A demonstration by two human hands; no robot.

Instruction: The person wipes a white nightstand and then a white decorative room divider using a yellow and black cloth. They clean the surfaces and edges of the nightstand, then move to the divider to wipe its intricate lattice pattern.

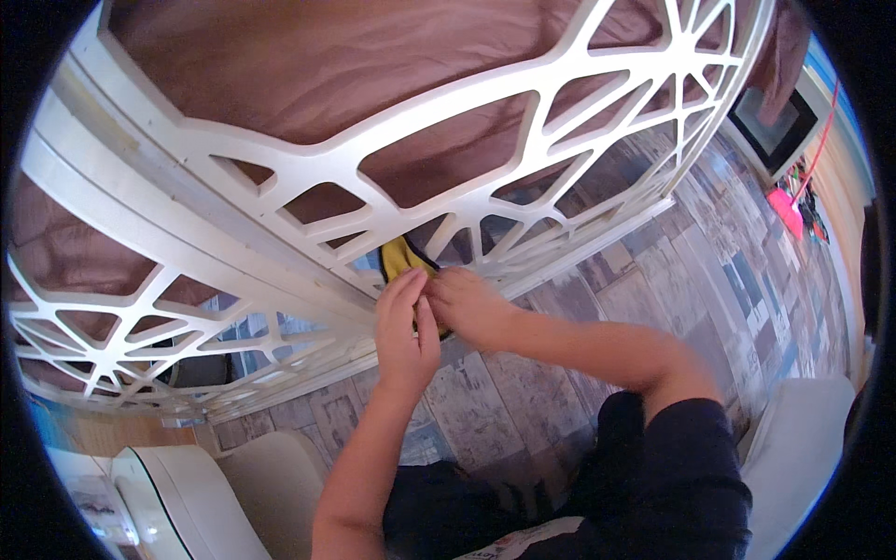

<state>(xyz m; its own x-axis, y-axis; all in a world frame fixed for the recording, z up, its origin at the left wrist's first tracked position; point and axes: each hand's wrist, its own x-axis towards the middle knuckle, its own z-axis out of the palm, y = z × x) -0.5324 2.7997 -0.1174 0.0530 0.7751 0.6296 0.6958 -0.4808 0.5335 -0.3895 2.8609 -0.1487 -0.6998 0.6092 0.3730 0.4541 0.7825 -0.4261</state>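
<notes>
A yellow cloth with a dark edging point(399, 259) pokes through a gap low in the white lattice screen point(439, 100), near where two panels meet. My left hand point(407, 327) is at the cloth's near side, its fingers bent together over it. From the right, my right hand point(469, 303) reaches in with closed fingers and grips the cloth beside the left one. Both hands are close together at the screen's lower edge. Much of the cloth is hidden behind my fingers and the lattice bars.
Brown fabric point(280, 70) hangs behind the lattice. Wood-patterned flooring point(485, 401) spreads below. A pink dustpan-like thing point(787, 213) with a red stick stands far right, near a dark-panelled box point(773, 126). White rounded furniture point(191, 499) is at lower left, and a pale object point(798, 448) at lower right.
</notes>
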